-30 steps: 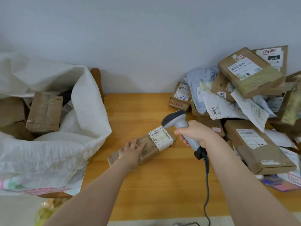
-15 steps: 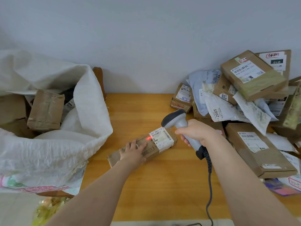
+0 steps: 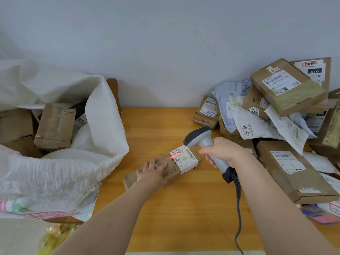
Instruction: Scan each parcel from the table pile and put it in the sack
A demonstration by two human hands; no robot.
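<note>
A long brown parcel (image 3: 176, 168) with a white label lies on the wooden table (image 3: 184, 208) in the middle. My left hand (image 3: 152, 172) rests flat on its near left part, fingers straight. My right hand (image 3: 224, 151) grips the handle of a grey barcode scanner (image 3: 200, 137) just right of the parcel. A red scan line falls across the label's top left. The white sack (image 3: 79, 162) stands open at the left with several brown parcels inside. The parcel pile (image 3: 285, 116) fills the right side.
The scanner's dark coiled cable (image 3: 238, 208) hangs down to the table's front edge. A flat brown box (image 3: 292, 172) lies close to my right forearm. A wall runs behind the table. A yellowish bag (image 3: 55, 234) sits below the sack.
A red scan line has appeared on the parcel's label. Both hands and the parcel have stayed almost still.
</note>
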